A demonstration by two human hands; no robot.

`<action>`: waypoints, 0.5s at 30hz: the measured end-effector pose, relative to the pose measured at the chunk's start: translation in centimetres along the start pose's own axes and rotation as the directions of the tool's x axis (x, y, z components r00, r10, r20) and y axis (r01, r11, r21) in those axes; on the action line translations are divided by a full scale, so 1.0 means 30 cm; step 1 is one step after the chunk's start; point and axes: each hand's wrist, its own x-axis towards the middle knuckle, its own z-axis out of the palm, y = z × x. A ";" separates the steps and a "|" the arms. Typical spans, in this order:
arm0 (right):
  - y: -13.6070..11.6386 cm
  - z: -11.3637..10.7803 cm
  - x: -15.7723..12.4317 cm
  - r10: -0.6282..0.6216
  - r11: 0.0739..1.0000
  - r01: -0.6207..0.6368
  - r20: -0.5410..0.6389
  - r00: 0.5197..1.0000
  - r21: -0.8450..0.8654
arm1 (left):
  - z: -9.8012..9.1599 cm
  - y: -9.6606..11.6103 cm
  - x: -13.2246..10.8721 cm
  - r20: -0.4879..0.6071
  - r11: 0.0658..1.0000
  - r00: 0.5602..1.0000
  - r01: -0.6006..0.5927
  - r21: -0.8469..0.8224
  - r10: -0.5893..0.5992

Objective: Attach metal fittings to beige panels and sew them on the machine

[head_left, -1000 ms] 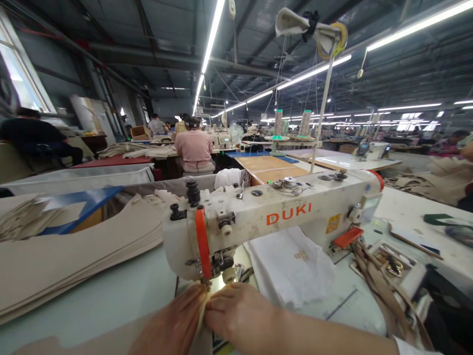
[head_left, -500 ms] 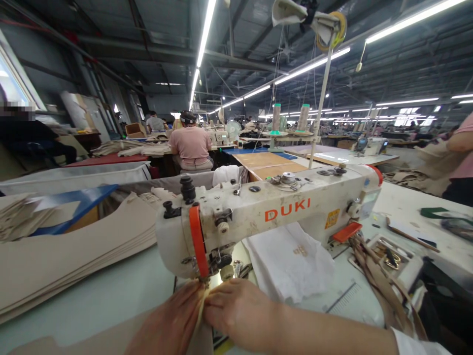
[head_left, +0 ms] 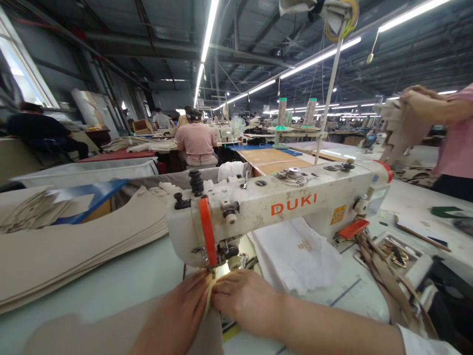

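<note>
A white sewing machine (head_left: 295,202) with orange trim stands before me, its lamp lighting the needle area. Just in front of the presser foot (head_left: 212,270), my left hand (head_left: 181,305) lies over a beige fabric piece (head_left: 99,325), fingertips pressed together at its edge. My right hand (head_left: 247,301) is closed on the same edge from the other side, fingers curled. A narrow folded strip of the fabric stands up between both hands. The fingertips and the needle itself are partly hidden.
Stacked beige panels (head_left: 84,251) lie to the left. A white cloth (head_left: 295,256) rests under the machine arm. At right are beige straps (head_left: 384,276) and a tray (head_left: 402,256) of small metal parts. A person in pink (head_left: 456,133) holds fabric pieces at far right.
My view has shifted slightly, so the machine sits further right. Both hands keep their hold by the presser foot. The person at right has raised the fabric pieces.
</note>
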 end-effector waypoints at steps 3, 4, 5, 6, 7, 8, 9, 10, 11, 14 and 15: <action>-0.028 -0.005 -0.005 -0.042 0.998 0.043 -0.013 0.999 0.041 | -0.023 0.015 -0.049 0.024 1.000 1.000 0.010 -0.008 -0.010; -0.043 -0.005 -0.007 -0.073 0.995 0.075 -0.023 0.997 0.061 | -0.035 0.023 -0.073 0.022 1.000 1.000 0.009 -0.020 -0.009; -0.058 -0.004 -0.008 -0.109 0.991 0.111 -0.029 0.994 0.080 | -0.050 0.033 -0.098 0.019 1.000 1.000 0.008 -0.030 -0.008; -0.073 -0.002 -0.009 -0.144 0.985 0.146 -0.031 0.989 0.093 | -0.065 0.043 -0.120 0.019 0.999 1.000 0.012 -0.037 -0.011; -0.087 0.001 -0.009 -0.170 0.980 0.172 -0.033 0.985 0.101 | -0.081 0.054 -0.139 0.023 0.999 0.999 0.026 -0.038 -0.025; -0.099 0.004 -0.008 -0.188 0.976 0.191 -0.036 0.981 0.104 | -0.097 0.063 -0.153 0.028 0.998 0.998 0.048 -0.038 -0.047; -0.108 0.008 -0.007 -0.197 0.974 0.200 -0.040 0.980 0.107 | -0.113 0.071 -0.164 0.036 0.996 0.996 0.080 -0.037 -0.078; -0.114 0.011 -0.007 -0.200 0.973 0.204 -0.046 0.979 0.111 | -0.128 0.079 -0.172 0.035 0.993 0.993 0.117 -0.032 -0.116; -0.118 0.013 -0.006 -0.202 0.972 0.207 -0.053 0.978 0.116 | -0.141 0.086 -0.181 0.027 0.988 0.988 0.154 -0.024 -0.153; -0.118 0.015 -0.008 -0.196 0.970 0.202 -0.059 0.979 0.133 | -0.168 0.114 -0.237 0.001 0.987 0.987 0.158 -0.020 -0.158; -0.117 0.014 -0.011 -0.187 0.971 0.194 -0.059 0.981 0.138 | -0.172 0.126 -0.269 0.005 0.992 0.993 0.122 -0.028 -0.122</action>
